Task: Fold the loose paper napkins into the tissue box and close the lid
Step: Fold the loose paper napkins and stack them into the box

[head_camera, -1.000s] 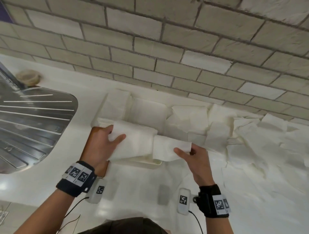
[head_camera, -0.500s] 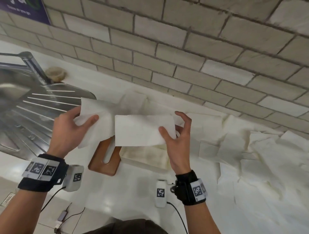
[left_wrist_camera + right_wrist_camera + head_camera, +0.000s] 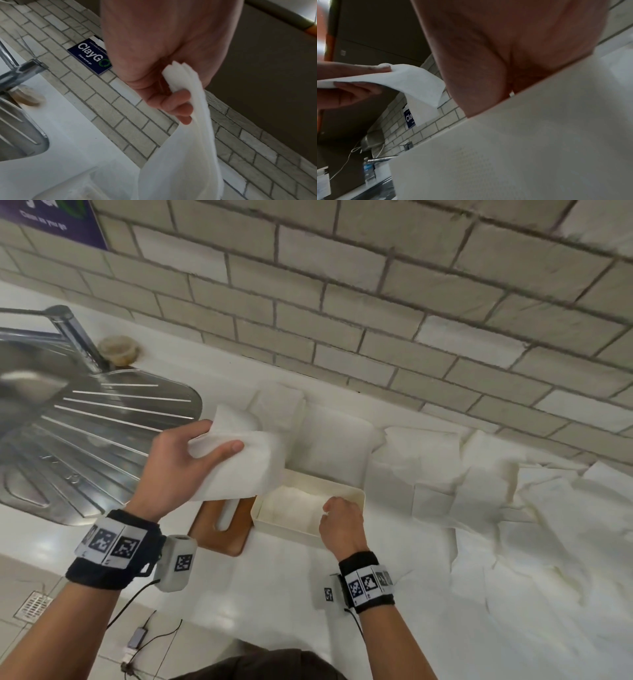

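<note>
My left hand [image 3: 219, 436] holds a folded white napkin [image 3: 246, 470] in the air, left of the box and above the counter. In the left wrist view the thumb [image 3: 180, 105] pinches its layered edge [image 3: 188, 148]. The open cream tissue box [image 3: 356, 494] stands on the counter with a white napkin [image 3: 291, 505] lying inside. My right hand [image 3: 339, 518] dips into the box at its near right corner. Its fingers are hidden behind the box wall [image 3: 522, 148]. The brown wooden lid [image 3: 222, 529] with a slot lies flat, left of the box.
Several loose napkins [image 3: 479, 491] cover the white counter behind and right of the box. A steel sink drainboard [image 3: 85, 440] and tap [image 3: 75, 337] stand at the left, with a small round tub [image 3: 118, 349] by the tiled wall.
The hands lifted the napkins off the box and parted. The right hand then dropped into the box, while the left hand stays raised with its napkin.
</note>
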The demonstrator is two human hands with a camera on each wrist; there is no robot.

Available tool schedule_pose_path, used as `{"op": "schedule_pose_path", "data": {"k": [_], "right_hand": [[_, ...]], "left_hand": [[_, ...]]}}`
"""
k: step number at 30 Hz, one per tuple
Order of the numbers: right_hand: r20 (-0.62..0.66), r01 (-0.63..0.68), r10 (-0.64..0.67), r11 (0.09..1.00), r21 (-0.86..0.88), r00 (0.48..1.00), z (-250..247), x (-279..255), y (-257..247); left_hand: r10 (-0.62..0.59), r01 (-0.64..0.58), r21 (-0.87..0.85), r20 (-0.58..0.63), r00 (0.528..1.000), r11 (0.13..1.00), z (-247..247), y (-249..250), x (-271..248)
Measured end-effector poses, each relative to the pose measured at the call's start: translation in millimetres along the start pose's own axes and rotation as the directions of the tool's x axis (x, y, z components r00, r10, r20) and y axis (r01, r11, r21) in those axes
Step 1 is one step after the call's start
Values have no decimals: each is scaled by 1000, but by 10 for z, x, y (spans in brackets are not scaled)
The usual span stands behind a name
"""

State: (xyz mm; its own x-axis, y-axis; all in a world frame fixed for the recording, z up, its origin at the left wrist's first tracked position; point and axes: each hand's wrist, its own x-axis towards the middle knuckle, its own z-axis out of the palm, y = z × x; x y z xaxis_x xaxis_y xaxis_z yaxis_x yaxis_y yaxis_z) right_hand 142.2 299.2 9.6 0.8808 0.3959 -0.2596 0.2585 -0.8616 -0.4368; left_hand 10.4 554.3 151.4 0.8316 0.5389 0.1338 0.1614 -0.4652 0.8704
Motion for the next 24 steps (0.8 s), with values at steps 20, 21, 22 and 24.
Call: {"op": "schedule_pose_path", "data": {"k": [20, 21, 22, 24], "right_hand": [[-23, -31, 47, 891, 453, 999, -308, -110, 30], [-20, -37, 48, 920, 391, 999, -252, -89, 32], [-4, -45, 49, 941, 336, 999, -206, -80, 34], [75, -65, 49, 974, 219, 996, -163, -93, 41]], "left_hand": [[78, -79, -18, -53, 996, 997, 40, 312, 93], [90, -91, -24, -43, 995, 996, 58, 334, 82], [99, -100, -29, -37, 994, 995, 79, 342, 77], [107, -108, -28, -26, 994, 994, 112, 340, 72]]}}
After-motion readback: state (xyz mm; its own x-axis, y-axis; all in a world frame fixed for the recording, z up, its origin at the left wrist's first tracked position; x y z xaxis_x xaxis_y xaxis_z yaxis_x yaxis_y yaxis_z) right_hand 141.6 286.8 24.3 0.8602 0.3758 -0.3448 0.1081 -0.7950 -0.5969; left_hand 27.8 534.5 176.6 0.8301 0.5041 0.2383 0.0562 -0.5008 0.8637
